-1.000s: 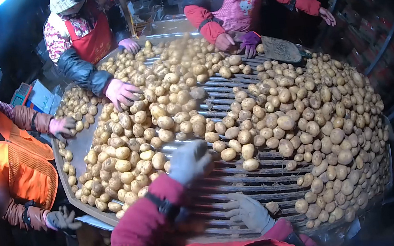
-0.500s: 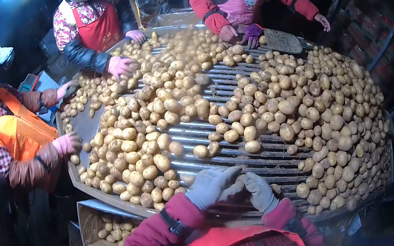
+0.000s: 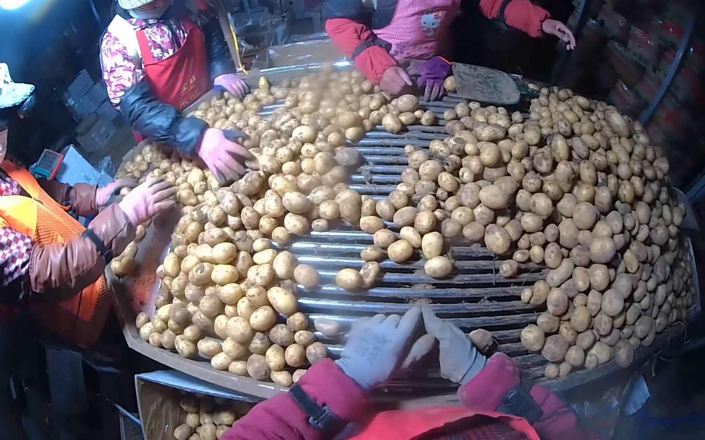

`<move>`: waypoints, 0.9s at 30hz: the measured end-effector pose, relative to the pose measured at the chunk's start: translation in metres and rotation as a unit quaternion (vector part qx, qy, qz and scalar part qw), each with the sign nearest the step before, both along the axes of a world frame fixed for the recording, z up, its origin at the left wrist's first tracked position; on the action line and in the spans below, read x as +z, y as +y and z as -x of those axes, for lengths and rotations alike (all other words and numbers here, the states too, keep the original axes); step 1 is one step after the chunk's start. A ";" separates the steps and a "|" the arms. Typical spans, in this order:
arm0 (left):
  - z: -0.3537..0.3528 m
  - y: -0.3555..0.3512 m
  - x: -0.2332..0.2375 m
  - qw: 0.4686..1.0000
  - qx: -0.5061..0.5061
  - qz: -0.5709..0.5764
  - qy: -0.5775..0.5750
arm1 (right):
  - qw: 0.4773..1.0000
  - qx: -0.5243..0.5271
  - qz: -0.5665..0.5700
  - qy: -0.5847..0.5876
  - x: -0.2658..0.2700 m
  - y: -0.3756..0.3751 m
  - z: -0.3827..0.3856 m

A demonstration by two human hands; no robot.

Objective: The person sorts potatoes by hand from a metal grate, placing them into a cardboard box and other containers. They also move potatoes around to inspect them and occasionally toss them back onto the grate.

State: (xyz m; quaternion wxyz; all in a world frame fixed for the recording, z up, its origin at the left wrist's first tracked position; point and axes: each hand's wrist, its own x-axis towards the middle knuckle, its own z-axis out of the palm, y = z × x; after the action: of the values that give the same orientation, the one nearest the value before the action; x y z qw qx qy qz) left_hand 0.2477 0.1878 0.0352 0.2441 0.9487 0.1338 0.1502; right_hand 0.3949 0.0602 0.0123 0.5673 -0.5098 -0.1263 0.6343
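Observation:
My left hand, in a pale grey work glove, is over the near edge of a slatted metal sorting table. Its fingers stretch forward and hold nothing I can see. Fingertip to fingertip with it, or nearly so, is my right hand in a matching glove, fingers also extended. Just right of that glove lies a single brown potato. A big heap of potatoes covers the right side, and another pile of potatoes spreads over the left.
Across the table, co-workers' gloved hands reach into the potatoes. A flat metal scoop lies at the far right edge. Below the near left edge stands a box with potatoes inside. Another person in an orange vest stands at the left.
My gloved hands have straightened, their fingertips now pointing forward together. The orange-vested person's near hand moved inward over the potatoes. Another co-worker's pink-gloved hand dropped onto the pile. The view shifted slightly.

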 end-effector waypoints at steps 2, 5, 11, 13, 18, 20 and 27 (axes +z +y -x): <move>-0.005 0.003 -0.004 0.999 0.000 -0.006 -0.050 | 1.000 -0.016 0.008 -0.022 -0.008 0.001 -0.005; -0.015 0.008 -0.024 0.981 0.056 0.176 -0.056 | 0.985 -0.038 -0.021 -0.165 -0.026 0.005 -0.004; -0.041 0.023 -0.078 0.817 0.233 0.507 -0.143 | 0.939 -0.011 -0.073 -0.336 0.001 0.020 0.008; -0.036 0.023 -0.059 0.850 0.247 0.400 -0.236 | 0.964 -0.064 -0.102 -0.239 0.008 0.027 0.010; -0.017 0.027 -0.003 0.963 -0.009 0.237 -0.126 | 0.786 0.017 -0.203 -0.583 -0.008 0.020 -0.016; -0.015 0.028 0.000 0.984 -0.036 0.146 -0.091 | 0.942 -0.016 -0.124 -0.311 -0.003 0.021 -0.009; -0.010 0.018 -0.072 0.984 0.000 0.179 -0.024 | 0.918 0.003 -0.053 -0.393 -0.023 0.018 -0.006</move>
State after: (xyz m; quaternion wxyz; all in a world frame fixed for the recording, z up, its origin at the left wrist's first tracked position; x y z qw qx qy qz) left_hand 0.2577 0.2058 -0.0366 0.4130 0.8858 0.1530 0.1464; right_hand 0.4004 0.0786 -0.0108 0.4962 -0.6867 -0.3746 0.3768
